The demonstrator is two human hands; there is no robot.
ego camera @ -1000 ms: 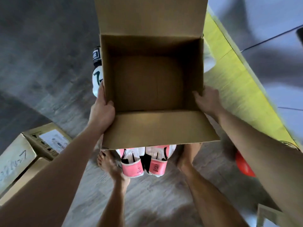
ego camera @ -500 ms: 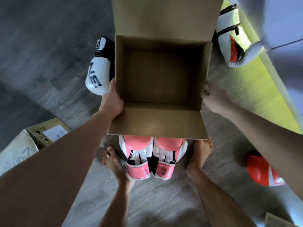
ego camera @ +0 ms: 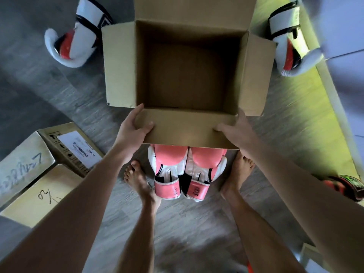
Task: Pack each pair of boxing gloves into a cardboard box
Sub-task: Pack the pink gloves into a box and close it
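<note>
two closed cartons (ego camera: 33,174) lie on the grey floor (ego camera: 49,95) at about eight o'clock from the open cardboard box (ego camera: 189,36), the farther one bearing a white label (ego camera: 78,148) and both marked with handwriting. at ten o'clock from the box lies the left white glove (ego camera: 78,40), white with red and black trim, just beside the box's left flap.

the left hand (ego camera: 134,131) grips the near flap at its left corner, thumb curled over the top face and fingers round the edge. the box sits at the centre with all four flaps spread open and its brown bottom in plain view.

at six o'clock from the box, partly under the near flap, the pink gloves (ego camera: 187,170) lie side by side and touching, cuffs toward the person, between the left foot (ego camera: 137,180) and the right foot (ego camera: 239,172).

the right hand (ego camera: 236,131) grips the same flap at its right corner, thumb across the top face, fingers wrapped about the edge.

at two o'clock the right white glove (ego camera: 289,40) lies on a yellow mat (ego camera: 307,107), just beside the right flap. at four o'clock, near the picture's edge, an orange glove (ego camera: 346,186) with a black cuff shows past the right forearm.
</note>
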